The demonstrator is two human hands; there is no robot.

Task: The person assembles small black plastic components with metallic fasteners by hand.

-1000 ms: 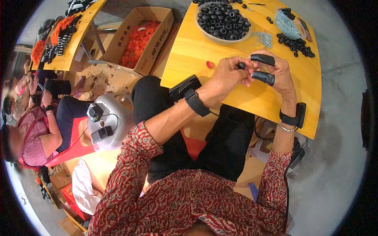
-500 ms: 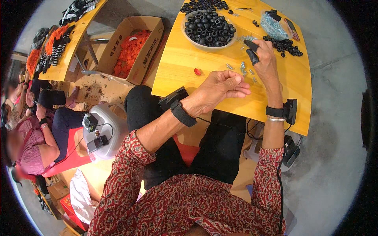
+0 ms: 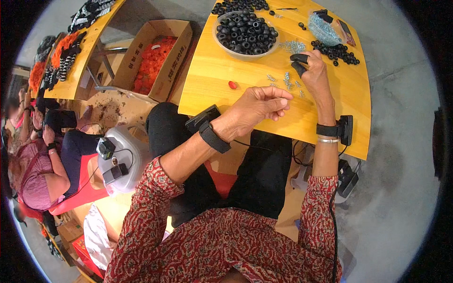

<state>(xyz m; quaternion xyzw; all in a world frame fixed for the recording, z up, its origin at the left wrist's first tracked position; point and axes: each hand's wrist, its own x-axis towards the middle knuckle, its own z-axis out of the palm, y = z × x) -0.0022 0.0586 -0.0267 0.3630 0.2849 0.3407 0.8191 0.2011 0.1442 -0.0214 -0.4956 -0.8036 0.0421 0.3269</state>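
On the tabletop (image 3: pixel 207 82), the bowl (image 3: pixel 245 56) has many beads (image 3: pixel 245 34) left. Near it, your left hand (image 3: pixel 258 107) and right hand (image 3: pixel 316 75) look half-closed; holding anything, I cannot tell.

Right hand (image 3: pixel 317 78): and it's been carried forward, parted from the left, brought near the silvery pile (image 3: pixel 295 46)!
Left hand (image 3: pixel 262 104): black bead, pinched a second ago, no longer seen!
Loose silvery bits (image 3: pixel 288 80): now uncovered!
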